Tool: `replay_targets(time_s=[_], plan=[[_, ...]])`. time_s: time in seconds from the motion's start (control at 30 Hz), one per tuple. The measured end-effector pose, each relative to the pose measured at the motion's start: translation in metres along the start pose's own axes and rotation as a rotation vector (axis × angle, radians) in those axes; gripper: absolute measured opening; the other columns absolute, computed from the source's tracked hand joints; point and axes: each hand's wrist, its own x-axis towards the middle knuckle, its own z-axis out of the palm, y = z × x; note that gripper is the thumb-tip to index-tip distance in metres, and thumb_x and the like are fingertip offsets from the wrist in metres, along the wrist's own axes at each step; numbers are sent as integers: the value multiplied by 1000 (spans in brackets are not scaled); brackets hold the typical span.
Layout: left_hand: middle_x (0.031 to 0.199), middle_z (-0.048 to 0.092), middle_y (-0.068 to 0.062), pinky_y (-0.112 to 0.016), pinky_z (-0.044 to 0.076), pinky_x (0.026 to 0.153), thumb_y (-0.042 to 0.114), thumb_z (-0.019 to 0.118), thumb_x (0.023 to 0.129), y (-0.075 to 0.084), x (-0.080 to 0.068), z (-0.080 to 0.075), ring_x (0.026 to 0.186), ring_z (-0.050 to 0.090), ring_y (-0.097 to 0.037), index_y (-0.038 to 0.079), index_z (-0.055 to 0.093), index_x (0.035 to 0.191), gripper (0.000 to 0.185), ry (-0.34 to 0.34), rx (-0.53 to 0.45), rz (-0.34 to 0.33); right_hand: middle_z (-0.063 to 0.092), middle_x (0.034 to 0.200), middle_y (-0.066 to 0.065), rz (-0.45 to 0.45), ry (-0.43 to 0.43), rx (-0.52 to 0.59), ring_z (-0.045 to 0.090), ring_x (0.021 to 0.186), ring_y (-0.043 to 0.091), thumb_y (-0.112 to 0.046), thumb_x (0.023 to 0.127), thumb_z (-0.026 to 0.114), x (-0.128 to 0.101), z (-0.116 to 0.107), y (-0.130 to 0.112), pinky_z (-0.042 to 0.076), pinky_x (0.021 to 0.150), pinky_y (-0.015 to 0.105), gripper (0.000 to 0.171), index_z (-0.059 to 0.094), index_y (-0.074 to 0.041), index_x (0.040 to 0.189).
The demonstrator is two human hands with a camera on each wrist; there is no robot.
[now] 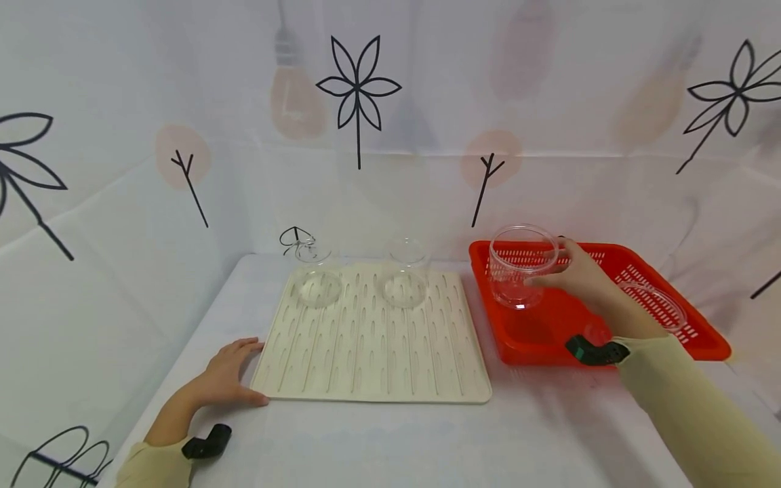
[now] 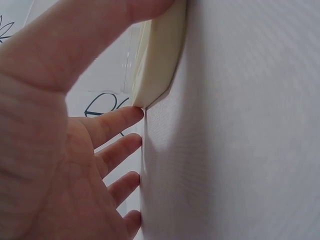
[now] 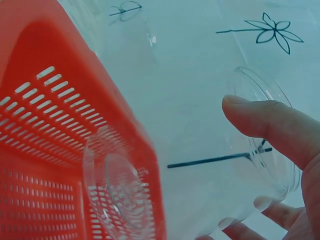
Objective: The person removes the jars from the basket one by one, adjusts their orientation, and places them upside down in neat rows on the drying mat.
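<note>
My right hand grips a clear round jar over the left part of the red basket. In the right wrist view the thumb lies across the jar near its rim, with fingertips on the far side. My left hand rests at the near left corner of a cream ribbed draining tray, thumb and fingertips touching its edge. Two more clear jars stand on the tray's back part, the left jar and the right jar.
Inside the basket lies a clear round piece, seen through its rim in the head view. The white-covered table runs along the front. Behind everything hangs a white curtain printed with flowers and bulbs.
</note>
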Motion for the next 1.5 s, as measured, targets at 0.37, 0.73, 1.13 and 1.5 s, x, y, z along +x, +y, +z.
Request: replay_targets(time_s=[0.37, 0.73, 1.13, 1.5], plan=[[135, 38, -27, -64, 27, 95, 50, 85, 53, 1, -1, -1, 122, 31, -48, -5, 45, 130, 102, -2, -4, 1, 33, 136, 28, -48, 61, -53, 33, 119, 47, -37, 74, 78, -12, 4, -10, 49, 80, 53, 103, 12, -5, 147], [134, 39, -27, -64, 28, 94, 47, 86, 53, 4, -2, -3, 121, 32, -48, -5, 46, 129, 100, -7, 1, 12, 33, 135, 27, -137, 118, -117, 35, 115, 46, -41, 70, 80, -18, 9, -26, 52, 74, 51, 108, 14, -4, 147], [133, 39, -28, -63, 30, 93, 47, 86, 54, 3, 0, -3, 120, 34, -48, -7, 46, 129, 100, -12, 6, 26, 29, 138, 28, -229, 139, -174, 36, 115, 45, -33, 70, 82, -15, 17, -41, 46, 80, 58, 103, 18, 0, 145], [133, 38, -30, -62, 31, 93, 47, 83, 59, 8, 0, -6, 120, 33, -49, -9, 44, 130, 99, -41, 11, 5, 34, 133, 26, -289, 149, -181, 40, 114, 43, -23, 70, 83, -9, 28, -51, 49, 78, 55, 97, 23, 2, 143]])
